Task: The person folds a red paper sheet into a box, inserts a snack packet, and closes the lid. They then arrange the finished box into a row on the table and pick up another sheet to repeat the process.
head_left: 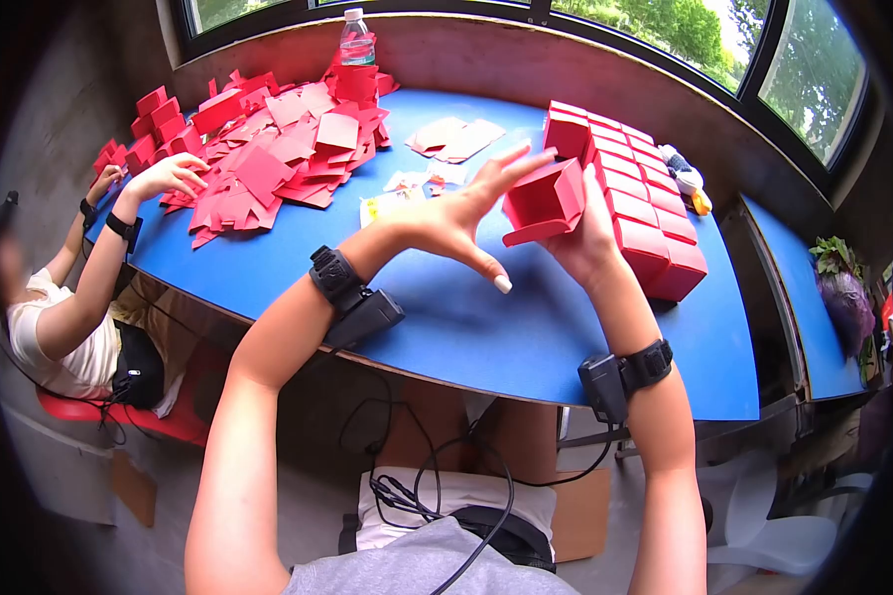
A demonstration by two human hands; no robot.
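A red box (546, 201) with its open side facing me is held by my right hand (590, 233), whose fingers wrap its right side. Just left of the box, my left hand (461, 213) hovers over the blue table (446, 307) with its fingers spread and nothing in it. Stacked red boxes (645, 198) stand in rows directly right of my right hand. Beyond my left hand lie pale flat pieces (454, 139) and small white and yellow scraps (392, 204).
A large heap of flat red pieces (268, 164) covers the table's left part. Behind it stands a bottle (357, 45). A seated co-worker (69, 317) reaches towards the heap from the left. A small plush-like item (687, 178) lies behind the stacked boxes. Cables (417, 486) hang over my lap.
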